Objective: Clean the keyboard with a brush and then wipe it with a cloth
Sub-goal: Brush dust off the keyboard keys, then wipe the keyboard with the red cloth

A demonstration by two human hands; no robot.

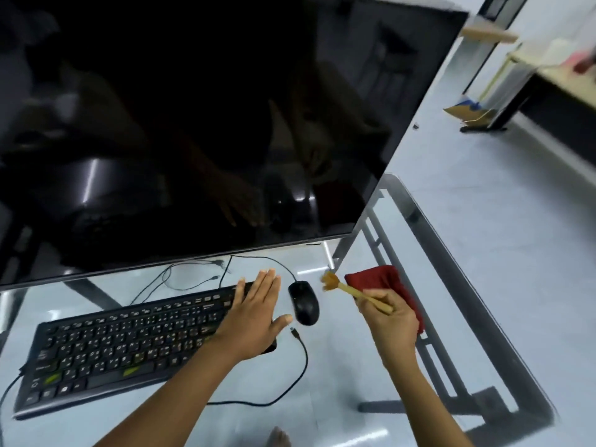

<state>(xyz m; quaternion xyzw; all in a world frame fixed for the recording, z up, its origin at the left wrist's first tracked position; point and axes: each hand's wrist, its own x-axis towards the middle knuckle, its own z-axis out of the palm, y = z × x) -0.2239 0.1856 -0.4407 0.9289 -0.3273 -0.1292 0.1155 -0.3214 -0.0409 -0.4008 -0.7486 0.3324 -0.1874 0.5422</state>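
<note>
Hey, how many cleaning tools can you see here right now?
2. A brush is gripped in the right hand, right of the mouse. A red cloth lies on the glass desk beyond that hand, partly hidden by it. No others show.

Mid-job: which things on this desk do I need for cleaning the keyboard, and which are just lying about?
For the job:
- keyboard, with the left hand flat over its right end
- brush, held in the right hand
- red cloth, lying behind that hand

Lying about:
- mouse
- loose cable with its free plug
- monitor
</note>
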